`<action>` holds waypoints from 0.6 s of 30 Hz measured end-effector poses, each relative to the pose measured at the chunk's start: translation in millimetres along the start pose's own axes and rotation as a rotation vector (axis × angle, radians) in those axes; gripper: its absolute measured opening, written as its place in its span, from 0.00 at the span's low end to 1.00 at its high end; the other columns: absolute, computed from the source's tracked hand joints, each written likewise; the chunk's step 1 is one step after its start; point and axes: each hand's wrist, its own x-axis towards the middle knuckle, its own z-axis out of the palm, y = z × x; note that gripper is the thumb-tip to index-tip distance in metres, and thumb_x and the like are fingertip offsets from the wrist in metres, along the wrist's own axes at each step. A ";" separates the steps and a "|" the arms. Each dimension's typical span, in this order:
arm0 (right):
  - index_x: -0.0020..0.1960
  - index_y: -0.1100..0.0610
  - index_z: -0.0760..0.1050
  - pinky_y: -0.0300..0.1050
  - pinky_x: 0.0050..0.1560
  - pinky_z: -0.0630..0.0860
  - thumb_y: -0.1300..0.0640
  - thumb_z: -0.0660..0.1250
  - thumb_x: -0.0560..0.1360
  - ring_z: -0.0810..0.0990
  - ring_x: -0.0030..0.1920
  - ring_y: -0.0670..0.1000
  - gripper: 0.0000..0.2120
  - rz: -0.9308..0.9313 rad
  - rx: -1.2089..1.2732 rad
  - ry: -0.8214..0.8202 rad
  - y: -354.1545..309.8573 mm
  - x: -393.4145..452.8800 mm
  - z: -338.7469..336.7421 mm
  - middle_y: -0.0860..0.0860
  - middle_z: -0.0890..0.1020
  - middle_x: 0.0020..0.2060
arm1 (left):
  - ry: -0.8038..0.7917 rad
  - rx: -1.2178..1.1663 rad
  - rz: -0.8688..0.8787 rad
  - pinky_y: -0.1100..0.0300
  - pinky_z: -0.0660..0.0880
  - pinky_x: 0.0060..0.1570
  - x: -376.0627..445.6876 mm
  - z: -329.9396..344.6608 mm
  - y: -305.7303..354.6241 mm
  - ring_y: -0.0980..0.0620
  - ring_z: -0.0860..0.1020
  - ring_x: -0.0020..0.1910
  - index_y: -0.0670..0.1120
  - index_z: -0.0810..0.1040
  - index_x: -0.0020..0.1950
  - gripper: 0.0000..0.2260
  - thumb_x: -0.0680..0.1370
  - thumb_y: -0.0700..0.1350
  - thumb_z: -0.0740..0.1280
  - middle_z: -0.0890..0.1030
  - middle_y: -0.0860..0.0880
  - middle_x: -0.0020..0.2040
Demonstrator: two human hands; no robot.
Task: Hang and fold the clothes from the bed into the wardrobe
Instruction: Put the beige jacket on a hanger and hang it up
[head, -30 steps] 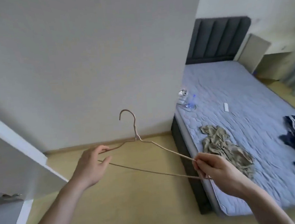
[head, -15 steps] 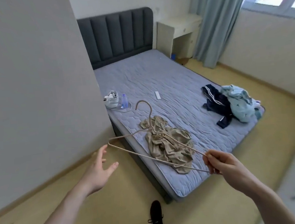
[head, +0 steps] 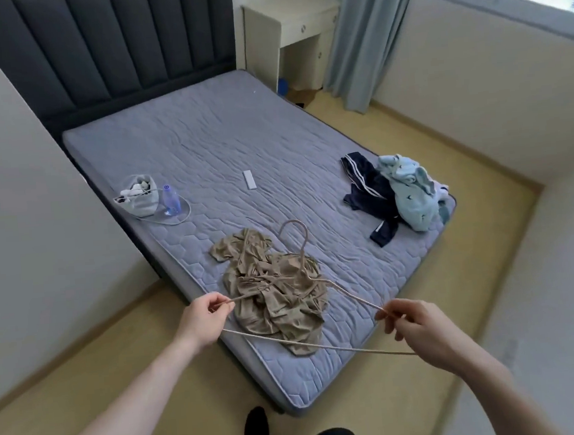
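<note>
While both hands hold a thin beige wire hanger (head: 323,342) out over the near corner of the bed (head: 204,148), its hook rises away from the person, above a crumpled tan garment (head: 274,297). The left hand (head: 197,322) pinches the hanger's left end between thumb and curled fingers; the right hand (head: 421,330) grips the right end, with the sloping arm passing through its fingertips and the bottom bar running into the palm. The two hands are well apart, one at each end of the hanger.

That tan garment lies bunched on the quilted grey-blue mattress close to the near edge, directly beneath the hanger. Farther right, near the bed's right edge, a dark navy piece with white stripes (head: 367,190) lies touching a pale blue patterned garment (head: 411,194), which partly overlaps it. Toward the left edge sits a small pale pouch (head: 140,199) filled with small items, and just beside it stands a clear bluish bottle (head: 171,199) with a thin white cord looping round it. A small white remote-like bar (head: 249,179) lies alone near the middle of the mattress.

A dark padded headboard (head: 110,45) stands at the far end. To its right is a cream worktop (head: 297,14) with drawers, then a grey-blue curtain (head: 367,32) under a window. A black shoe (head: 257,425) shows on the yellowish floor at the bottom edge.
</note>
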 end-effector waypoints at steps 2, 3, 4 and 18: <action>0.47 0.44 0.84 0.50 0.38 0.77 0.61 0.62 0.79 0.79 0.35 0.48 0.16 0.028 0.020 -0.021 5.4 21.1 1.2 0.46 0.84 0.37 | -0.080 0.016 -0.009 0.69 0.70 0.35 13.4 27.1 12.9 0.55 0.78 0.37 0.48 0.83 0.41 0.06 0.77 0.47 0.74 0.83 0.54 0.36; 0.48 0.44 0.84 0.45 0.36 0.74 0.58 0.63 0.80 0.77 0.33 0.45 0.13 0.026 0.025 -0.030 7.7 33.8 2.1 0.46 0.83 0.35 | -0.120 0.026 -0.014 0.70 0.70 0.35 22.5 41.8 17.8 0.55 0.79 0.38 0.48 0.83 0.42 0.06 0.77 0.47 0.74 0.84 0.54 0.36; 0.47 0.44 0.84 0.41 0.35 0.71 0.55 0.65 0.81 0.74 0.31 0.43 0.11 0.024 0.018 -0.040 12.1 50.6 1.9 0.46 0.81 0.33 | -0.150 0.031 -0.022 0.72 0.70 0.35 32.8 58.8 21.5 0.56 0.80 0.39 0.49 0.83 0.43 0.05 0.77 0.48 0.74 0.84 0.54 0.38; 0.41 0.52 0.83 0.43 0.31 0.64 0.52 0.65 0.80 0.68 0.24 0.43 0.12 0.100 -0.039 -0.317 115.9 327.9 -13.2 0.46 0.73 0.23 | -0.125 0.208 -0.624 0.59 0.73 0.63 149.8 212.2 -25.4 0.44 0.76 0.64 0.48 0.81 0.60 0.11 0.79 0.46 0.66 0.73 0.44 0.66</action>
